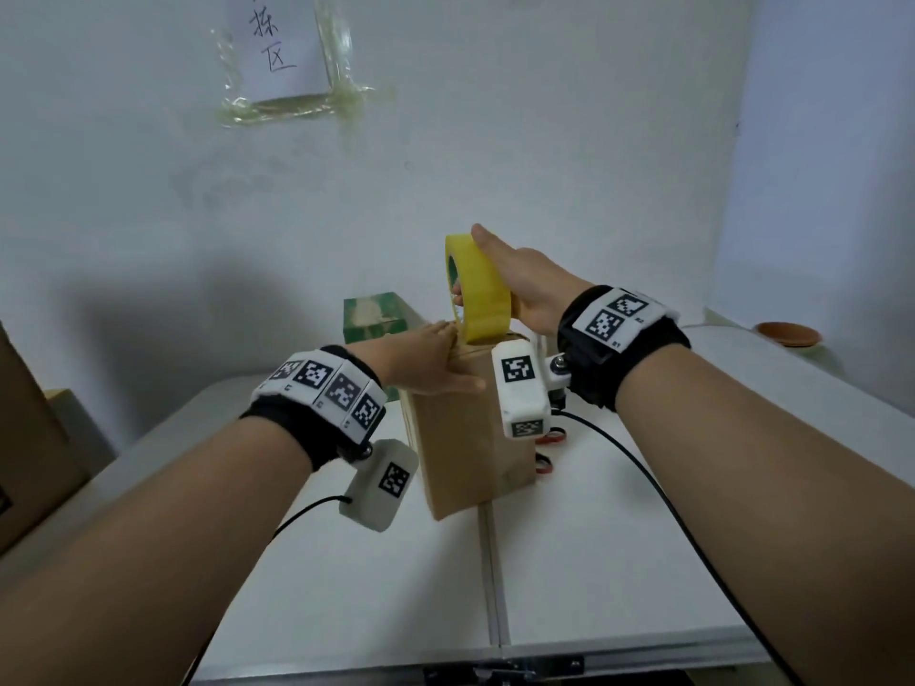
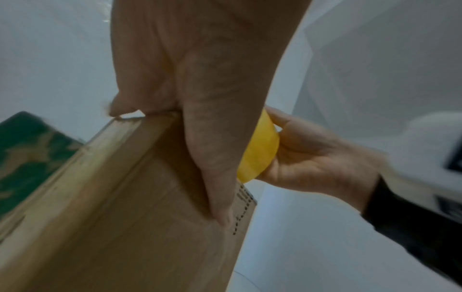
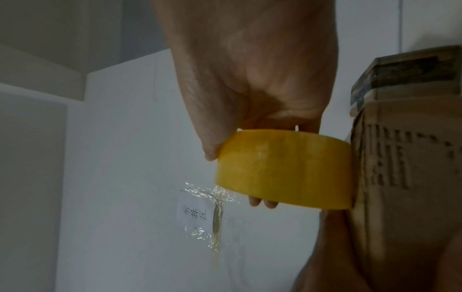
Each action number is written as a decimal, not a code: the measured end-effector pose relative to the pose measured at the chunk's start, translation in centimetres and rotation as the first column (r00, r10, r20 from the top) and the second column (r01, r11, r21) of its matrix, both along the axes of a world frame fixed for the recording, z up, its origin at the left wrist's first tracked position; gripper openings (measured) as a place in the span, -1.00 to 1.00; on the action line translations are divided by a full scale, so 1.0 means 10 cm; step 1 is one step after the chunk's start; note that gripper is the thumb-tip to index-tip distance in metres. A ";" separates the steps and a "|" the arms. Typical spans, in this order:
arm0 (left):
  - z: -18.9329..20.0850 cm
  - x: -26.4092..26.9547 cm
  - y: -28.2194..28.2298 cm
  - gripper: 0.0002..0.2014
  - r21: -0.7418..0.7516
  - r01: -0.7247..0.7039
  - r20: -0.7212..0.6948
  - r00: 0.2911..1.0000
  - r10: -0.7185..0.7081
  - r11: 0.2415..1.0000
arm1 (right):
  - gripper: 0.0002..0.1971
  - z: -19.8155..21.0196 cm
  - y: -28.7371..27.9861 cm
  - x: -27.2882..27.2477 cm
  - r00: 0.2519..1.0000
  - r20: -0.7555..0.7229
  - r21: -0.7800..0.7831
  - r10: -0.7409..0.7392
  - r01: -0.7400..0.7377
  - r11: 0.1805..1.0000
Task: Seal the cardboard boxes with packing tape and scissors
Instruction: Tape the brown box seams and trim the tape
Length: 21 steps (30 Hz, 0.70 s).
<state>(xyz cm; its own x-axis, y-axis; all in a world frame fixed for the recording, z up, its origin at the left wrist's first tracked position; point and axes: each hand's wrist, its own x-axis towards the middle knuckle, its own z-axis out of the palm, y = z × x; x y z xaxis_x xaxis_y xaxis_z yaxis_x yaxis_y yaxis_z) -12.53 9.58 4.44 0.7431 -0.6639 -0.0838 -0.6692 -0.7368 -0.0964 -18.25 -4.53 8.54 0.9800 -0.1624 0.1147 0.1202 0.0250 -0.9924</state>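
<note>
A tall brown cardboard box [image 1: 460, 448] [image 2: 137, 217] [image 3: 405, 197] stands upright in the middle of the white table [image 1: 619, 561]. My left hand [image 1: 426, 361] [image 2: 200, 98] lies over its top edge, fingers flat on the top and thumb straight down the near face. My right hand [image 1: 515, 274] [image 2: 312, 158] [image 3: 250, 79] grips a yellow tape roll [image 1: 482, 294] [image 2: 260, 150] [image 3: 285, 170], held on edge against the box's top, right beside my left fingertips. Red-handled scissors [image 1: 547, 438] lie on the table behind the box to its right, mostly hidden.
A green patterned box [image 1: 371, 319] [image 2: 25, 158] stands just behind the cardboard box. A larger carton [image 1: 25, 438] sits at the table's left edge. A brown dish [image 1: 787, 334] rests at the far right. A taped paper note [image 1: 282, 47] hangs on the wall.
</note>
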 end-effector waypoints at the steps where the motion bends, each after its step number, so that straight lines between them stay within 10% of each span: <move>1: -0.01 0.03 -0.01 -0.06 -0.010 0.001 0.005 1.000 -0.001 1.000 | -0.40 -0.02 0.00 0.01 1.000 0.003 0.004 -0.001 0.001 1.000; 21: -0.03 0.08 0.01 -0.24 -0.026 0.010 0.062 0.998 -0.009 1.000 | -0.61 -0.02 0.10 -0.51 0.998 0.017 0.149 -0.059 0.056 0.987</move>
<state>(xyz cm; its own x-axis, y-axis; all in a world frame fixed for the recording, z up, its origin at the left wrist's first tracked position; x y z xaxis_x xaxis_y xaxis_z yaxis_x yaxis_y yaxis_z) -11.70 9.66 4.13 0.7400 -0.6723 -0.0200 -0.6695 -0.7333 -0.1185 -23.31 -3.48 8.34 0.9662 -0.2351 0.1061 0.1470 0.1637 -0.9755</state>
